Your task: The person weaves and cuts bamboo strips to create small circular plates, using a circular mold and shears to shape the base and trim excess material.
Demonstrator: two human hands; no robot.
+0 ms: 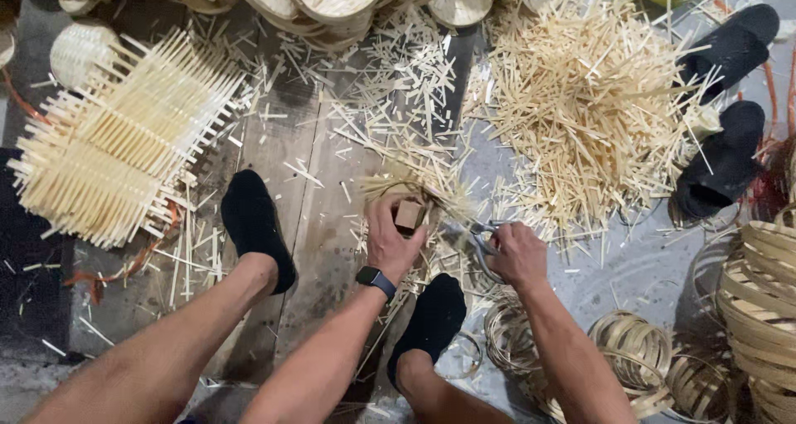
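The left hand [391,240] grips a small wooden block [409,214] against bamboo strips [431,193] running toward ten o'clock; the right hand [516,254], at three o'clock, holds scissors [481,240] closed around their handles.

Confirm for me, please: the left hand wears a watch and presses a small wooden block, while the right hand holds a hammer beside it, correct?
Not quite. In the head view the right hand holds scissors, not a hammer. The rest stands: the left hand, with a watch at its wrist, presses a small wooden block.
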